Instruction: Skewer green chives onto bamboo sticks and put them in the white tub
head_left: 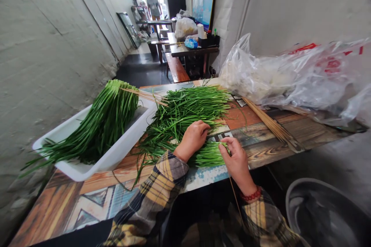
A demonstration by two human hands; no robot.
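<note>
Green garlic chives (191, 108) lie in a loose pile on the table, with a smaller row of chives (210, 154) nearer to me. My left hand (193, 138) rests at the near edge of the pile, fingers curled together; what they pinch is hidden. My right hand (237, 162) is closed at the pale stem ends of the near row. A thin bamboo skewer (236, 197) slants down from beneath it toward my lap. To the left, skewered chives (113, 119) hang over one another in a white plastic tray (101, 164).
Loose bamboo skewers (268, 121) lie on the wood-patterned table (66, 197) at right, beside filled clear plastic bags (290, 77). A grey bin (324, 212) stands below on the right. Farther back are another table (185, 49), a bench (177, 67) and a standing person (153, 5).
</note>
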